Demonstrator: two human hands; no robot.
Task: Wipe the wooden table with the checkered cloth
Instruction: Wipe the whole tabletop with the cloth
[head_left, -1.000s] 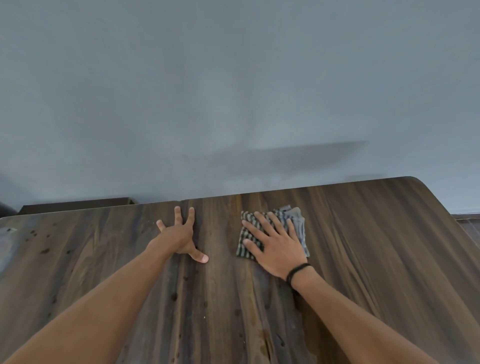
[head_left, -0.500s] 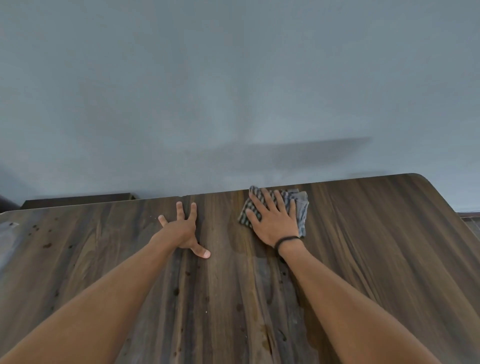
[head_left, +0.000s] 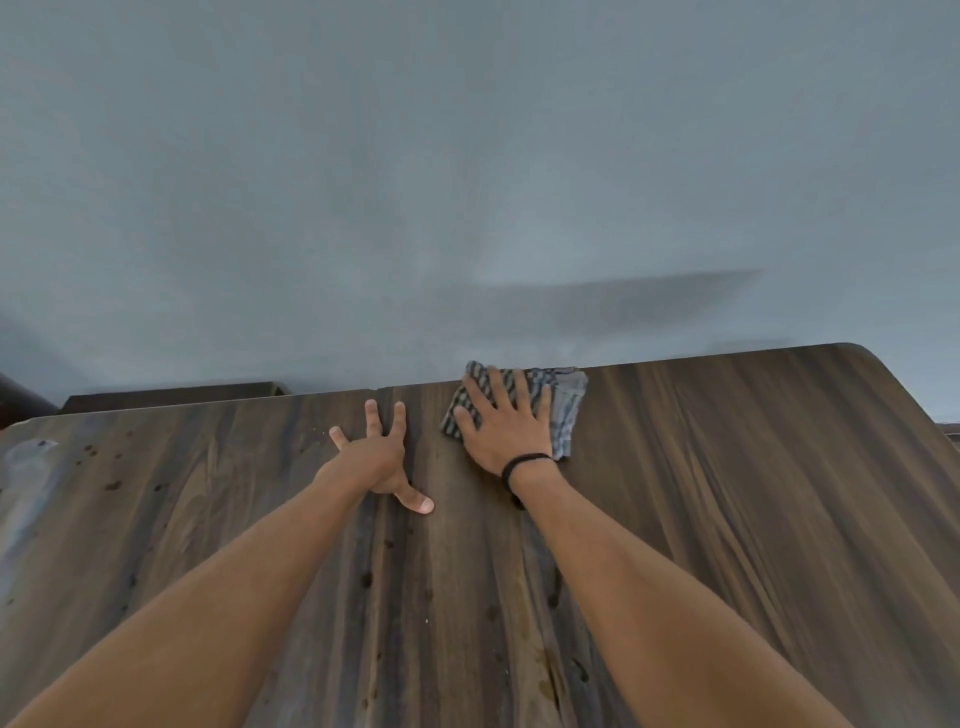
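The dark wooden table (head_left: 727, 493) fills the lower half of the view. A folded grey checkered cloth (head_left: 566, 410) lies at the table's far edge, right of centre. My right hand (head_left: 501, 423) presses flat on the cloth with its fingers spread and straight; a black band circles the wrist. My left hand (head_left: 379, 457) rests flat on the bare wood a little to the left of the cloth, fingers spread, thumb pointing right. Most of the cloth's middle is hidden under my right hand.
A plain grey wall (head_left: 467, 182) rises right behind the table's far edge. A dark low piece of furniture (head_left: 171, 397) shows past the far left edge. Dark spots mark the wood at left and near centre. The table's far right corner (head_left: 862, 353) is rounded.
My right hand has pushed the cloth away from me, from mid-table up to the far edge. My left hand has stayed in place on the wood.
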